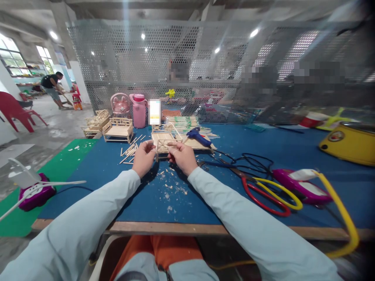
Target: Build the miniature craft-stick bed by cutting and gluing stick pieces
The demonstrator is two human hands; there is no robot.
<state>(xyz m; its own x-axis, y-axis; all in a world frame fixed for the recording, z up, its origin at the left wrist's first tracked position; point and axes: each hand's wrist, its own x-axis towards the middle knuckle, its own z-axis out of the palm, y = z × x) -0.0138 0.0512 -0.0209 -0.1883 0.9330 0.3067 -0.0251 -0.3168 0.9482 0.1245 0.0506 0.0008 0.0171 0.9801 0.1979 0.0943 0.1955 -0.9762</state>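
Note:
On the blue table, a small wooden model bench [164,139] made of thin sticks stands between my hands. My left hand [144,158] is at its left side, thumb and fingers bent together; what they hold, if anything, is too small to name. At the front right of the model, my right hand [184,157] pinches a thin stick [170,146]. A blue glue gun [199,137] lies just behind and right of my right hand. Loose sticks [130,152] are scattered left of my left hand.
Finished model benches [118,130] stand at the back left beside a pink flask [139,111]. Red-handled scissors [263,199], black cables and a purple power strip [301,187] lie right. A yellow container [348,142] stands far right. A metal mesh [205,70] rises behind.

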